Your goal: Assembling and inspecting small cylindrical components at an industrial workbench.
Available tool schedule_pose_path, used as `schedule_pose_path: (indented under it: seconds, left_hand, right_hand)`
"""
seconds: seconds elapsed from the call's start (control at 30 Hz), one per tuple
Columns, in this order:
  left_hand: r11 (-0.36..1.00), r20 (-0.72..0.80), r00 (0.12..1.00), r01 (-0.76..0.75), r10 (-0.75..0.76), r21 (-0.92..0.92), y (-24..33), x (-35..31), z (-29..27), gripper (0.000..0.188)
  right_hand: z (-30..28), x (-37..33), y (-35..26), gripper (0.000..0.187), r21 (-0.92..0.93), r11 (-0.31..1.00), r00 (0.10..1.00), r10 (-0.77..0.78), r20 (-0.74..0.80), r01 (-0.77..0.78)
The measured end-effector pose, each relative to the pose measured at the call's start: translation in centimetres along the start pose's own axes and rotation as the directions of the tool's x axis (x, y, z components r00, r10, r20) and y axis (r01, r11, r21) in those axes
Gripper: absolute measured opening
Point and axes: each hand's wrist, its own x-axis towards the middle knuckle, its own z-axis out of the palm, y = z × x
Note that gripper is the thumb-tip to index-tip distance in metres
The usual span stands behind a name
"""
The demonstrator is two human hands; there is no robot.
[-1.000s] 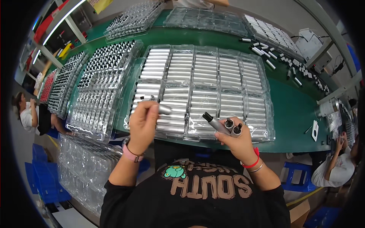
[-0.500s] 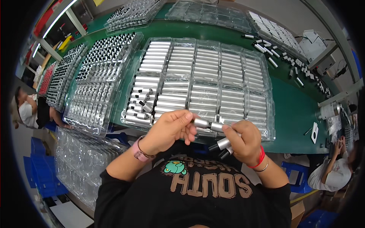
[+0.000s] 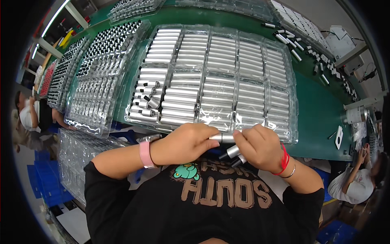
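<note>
A silver metal tube (image 3: 227,138) lies level between my two hands, in front of my chest. Its left end, a short silver section with a thin seam, is pinched by my left hand (image 3: 190,141), fingers closed around it. Closed on the other end is my right hand (image 3: 261,147). The same right hand also clasps more silver tubes (image 3: 232,152) with black tips, which slant down to the left below its fingers. Just beyond my hands is a clear plastic tray (image 3: 293,101) filled with rows of silver tubes; several black-tipped ones lie loose in its near-left compartment.
To the left stand clear trays (image 3: 91,103) of short black-and-silver parts, with stacked empty clear trays (image 3: 73,162) below. Loose tubes (image 3: 296,55) and small parts lie on the green table (image 3: 315,110) at the right. A white plate (image 3: 338,137) is near the right edge. People sit at both sides.
My left hand has closed on the short section, which now meets the tube without the earlier gap. Both forearms have spread outward, and the view has shifted slightly.
</note>
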Motion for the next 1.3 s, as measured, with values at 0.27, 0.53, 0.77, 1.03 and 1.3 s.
schedule_pose_path:
  seconds: [0.27, 0.53, 0.77, 1.03, 1.3]
  left_hand:
    - [0.446, 0.622, 0.679, 0.73, -0.39, -0.517, 0.1, 0.2, -0.9, 0.02]
    - [0.976, -0.039, 0.982, -0.181, 0.187, 0.124, 0.1, -0.4, 0.8, 0.026]
    - [0.893, -0.091, 0.991, -0.048, 0.099, 0.448, -3.8, 2.1, -6.9, 0.019]
    - [0.631, 0.008, 0.999, -0.034, 0.044, 0.775, -9.9, 2.7, -11.5, 0.016]
    - [0.685, -0.016, 0.999, -0.019, 0.045, 0.729, -5.5, 0.2, -11.9, 0.015]
  right_hand:
    - [-0.7, 0.2, -1.0, 0.019, -0.09, 0.985, 0.989, -0.148, -0.003, 0.147]
    - [-0.5, 0.2, -1.4, 0.022, -0.078, 0.996, 0.998, 0.038, 0.045, -0.034]
    - [-0.9, 0.3, 0.2, 0.035, 0.236, 0.917, 0.933, 0.35, -0.087, -0.322]
    - [-1.4, -1.0, 0.1, 0.035, 0.855, -0.039, 0.534, 0.766, 0.358, -0.517]
    - [0.1, -2.0, 0.8, 0.04, 0.454, -0.888, 0.517, 0.42, 0.746, 0.065]
